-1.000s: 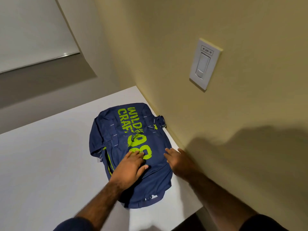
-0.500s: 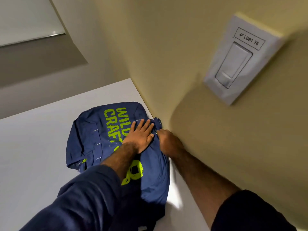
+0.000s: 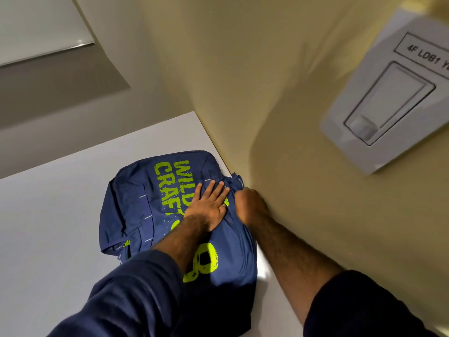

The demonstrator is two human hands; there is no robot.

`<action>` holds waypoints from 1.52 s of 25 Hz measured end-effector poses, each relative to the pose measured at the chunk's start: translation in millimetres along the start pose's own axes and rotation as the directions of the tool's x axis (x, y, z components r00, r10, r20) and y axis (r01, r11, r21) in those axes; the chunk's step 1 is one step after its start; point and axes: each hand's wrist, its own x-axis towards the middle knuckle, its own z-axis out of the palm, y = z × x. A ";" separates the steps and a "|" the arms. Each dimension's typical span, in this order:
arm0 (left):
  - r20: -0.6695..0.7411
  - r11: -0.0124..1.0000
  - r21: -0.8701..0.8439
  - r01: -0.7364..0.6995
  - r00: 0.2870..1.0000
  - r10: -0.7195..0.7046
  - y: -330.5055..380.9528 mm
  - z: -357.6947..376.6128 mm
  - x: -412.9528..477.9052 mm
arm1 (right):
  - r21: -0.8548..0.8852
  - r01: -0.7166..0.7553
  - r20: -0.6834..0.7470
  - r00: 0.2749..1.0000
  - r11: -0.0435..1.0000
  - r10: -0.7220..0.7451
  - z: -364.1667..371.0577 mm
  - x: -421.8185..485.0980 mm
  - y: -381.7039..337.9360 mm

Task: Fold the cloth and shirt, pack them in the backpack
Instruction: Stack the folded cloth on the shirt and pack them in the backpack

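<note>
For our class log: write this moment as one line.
left hand: flat on backpack | right hand: grips its edge by wall

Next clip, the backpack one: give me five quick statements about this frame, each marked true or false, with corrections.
1. The backpack lies on the white table, close against the wall. True.
2. The left hand is balled into a fist on the backpack. False: it lies flat on it, fingers straight.
3. The right hand is curled at the backpack's edge next to the wall. True; it appears to grip the fabric there.
4. A folded shirt lies on the table beside the backpack. False: no shirt or cloth is in view.
5. The backpack is red with white lettering. False: it is navy with lime lettering.
</note>
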 end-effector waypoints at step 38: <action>0.100 0.999 -0.019 0.033 0.995 -0.030 10.1 -5.0 -0.2 | 0.052 -0.025 -0.029 0.999 0.998 0.026 -9.4 -81.2 8.9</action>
